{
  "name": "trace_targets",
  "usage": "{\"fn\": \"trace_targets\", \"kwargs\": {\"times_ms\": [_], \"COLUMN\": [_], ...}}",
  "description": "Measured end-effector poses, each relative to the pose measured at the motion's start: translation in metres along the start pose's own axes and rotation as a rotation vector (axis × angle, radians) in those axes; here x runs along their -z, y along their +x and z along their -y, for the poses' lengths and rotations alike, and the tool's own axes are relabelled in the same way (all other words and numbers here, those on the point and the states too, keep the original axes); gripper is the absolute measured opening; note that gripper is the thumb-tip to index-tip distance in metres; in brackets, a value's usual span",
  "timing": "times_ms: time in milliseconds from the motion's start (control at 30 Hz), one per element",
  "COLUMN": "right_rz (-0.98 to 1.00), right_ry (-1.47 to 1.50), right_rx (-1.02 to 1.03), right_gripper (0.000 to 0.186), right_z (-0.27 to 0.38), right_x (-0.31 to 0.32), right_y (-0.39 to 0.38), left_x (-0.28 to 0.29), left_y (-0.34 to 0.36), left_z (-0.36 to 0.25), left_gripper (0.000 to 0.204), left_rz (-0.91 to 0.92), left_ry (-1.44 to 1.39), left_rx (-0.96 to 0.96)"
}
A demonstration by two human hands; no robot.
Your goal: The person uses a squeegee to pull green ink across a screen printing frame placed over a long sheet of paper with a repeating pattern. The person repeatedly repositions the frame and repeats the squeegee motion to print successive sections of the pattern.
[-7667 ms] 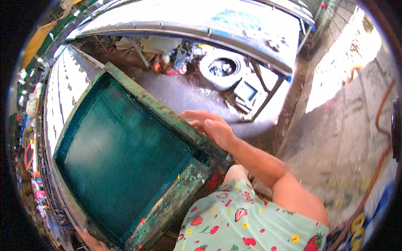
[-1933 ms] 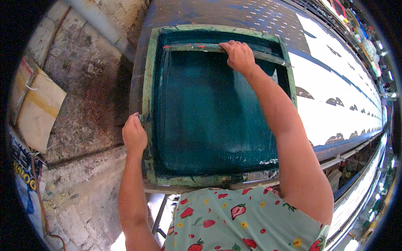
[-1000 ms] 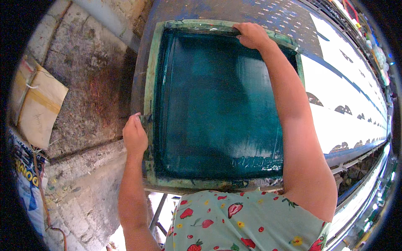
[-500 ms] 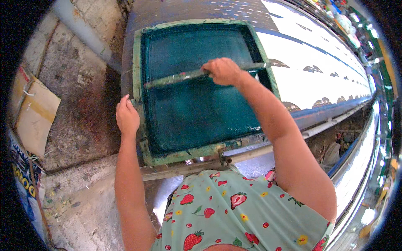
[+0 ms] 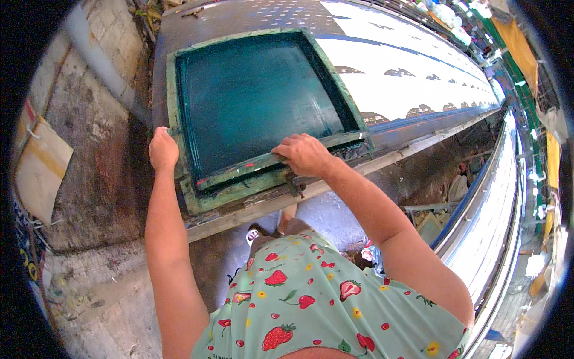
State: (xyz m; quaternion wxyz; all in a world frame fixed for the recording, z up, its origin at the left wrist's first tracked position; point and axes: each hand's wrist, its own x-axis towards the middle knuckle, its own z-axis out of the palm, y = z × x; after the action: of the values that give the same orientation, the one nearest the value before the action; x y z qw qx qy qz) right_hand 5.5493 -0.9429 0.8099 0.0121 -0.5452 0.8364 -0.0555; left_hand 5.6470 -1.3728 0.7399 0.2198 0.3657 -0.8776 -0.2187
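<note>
Far left: poster (image 5: 28, 263) with yellow lettering, partly cut off; tan board (image 5: 48, 170) beside the stained floor (image 5: 89, 167). Left hand (image 5: 163, 149), grip clamped on the left rim of the shallow green frame (image 5: 173, 90). Frame lies on the long surface (image 5: 239, 19); inside, a glossy dark-green panel (image 5: 251, 96). Right hand (image 5: 304, 154) clamped on a paint-marked bar (image 5: 236, 170), crosswise near the frame's near rim. Right: white sheet (image 5: 382, 93) bearing dark half-round prints (image 5: 420, 110).

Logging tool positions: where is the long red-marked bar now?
In the head view, the bar sits slightly left of centre, along the near side of the green frame, gripped by the right hand.
</note>
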Motion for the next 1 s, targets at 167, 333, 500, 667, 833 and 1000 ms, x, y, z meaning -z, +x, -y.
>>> {"fn": "trace_targets", "kwargs": {"times_ms": [167,333,500,667,833,1000], "right_rz": [-0.112,-0.161,-0.231,-0.550,-0.576,-0.679], "right_ry": [0.083,0.245,0.516,0.450,0.652,1.152], "right_rx": [0.085,0.224,0.238,-0.019,-0.236,-0.379], "right_gripper": [0.055,0.055,0.036,0.039,0.063,0.058], "right_z": [-0.001,-0.020,-0.093,-0.209,-0.266,-0.279], "right_x": [-0.005,0.000,0.031,0.031,-0.005,-0.034], "right_y": [-0.022,-0.034,-0.069,-0.103,-0.108,-0.098], "left_x": [-0.006,-0.013,-0.019,-0.012,-0.014,-0.009], "left_y": [0.010,0.026,0.025,0.015,0.010,0.015], "left_z": [0.003,0.026,0.038,0.025,0.003,0.017], "left_gripper": [0.037,0.038,0.041,0.055,0.063,0.067], "left_rz": [0.025,0.037,-0.032,-0.005,-0.013,-0.040], "left_ry": [0.069,0.204,0.171,0.387,0.475,0.463], "left_rx": [0.003,-0.025,0.031,0.310,0.370,0.340]}}
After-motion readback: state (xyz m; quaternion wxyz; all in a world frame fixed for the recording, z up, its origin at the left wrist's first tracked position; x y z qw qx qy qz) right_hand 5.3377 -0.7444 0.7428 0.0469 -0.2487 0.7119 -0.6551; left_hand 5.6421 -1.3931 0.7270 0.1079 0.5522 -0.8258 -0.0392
